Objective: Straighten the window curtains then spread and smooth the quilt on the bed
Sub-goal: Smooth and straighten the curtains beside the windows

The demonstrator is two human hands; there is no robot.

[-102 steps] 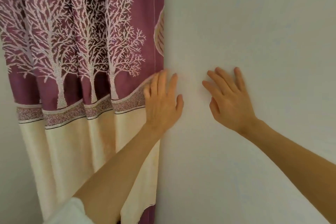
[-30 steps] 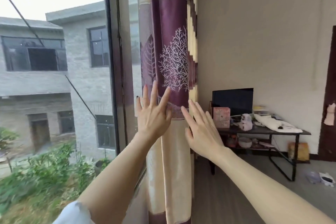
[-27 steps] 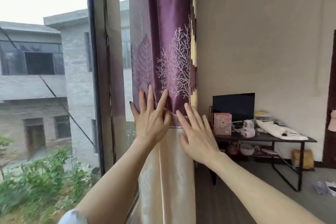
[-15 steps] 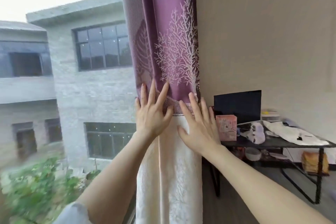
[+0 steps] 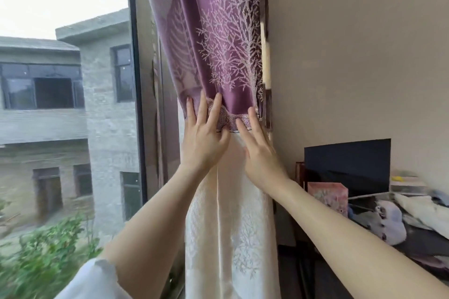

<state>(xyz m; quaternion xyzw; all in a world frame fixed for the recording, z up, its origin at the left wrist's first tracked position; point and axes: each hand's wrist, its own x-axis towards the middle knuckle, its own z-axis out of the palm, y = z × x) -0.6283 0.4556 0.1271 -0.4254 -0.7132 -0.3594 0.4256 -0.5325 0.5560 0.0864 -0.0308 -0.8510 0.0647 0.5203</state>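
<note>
Straight, spread fingers (image 5: 215, 110) of the left hand (image 5: 202, 143) and right hand (image 5: 261, 153) press flat on the gathered curtain (image 5: 223, 56) beside the window frame (image 5: 136, 80), gripping nothing. Curtain straightening looks underway; the bed and quilt are out of view, so that step remains.

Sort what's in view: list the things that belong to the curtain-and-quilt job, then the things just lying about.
Part of the job:
curtain, gathered beside the window
left hand and right hand, both flat on the curtain
The quilt and bed are not in view.

Just lying about:
dark screen
pink box
soft toy
black table
</note>
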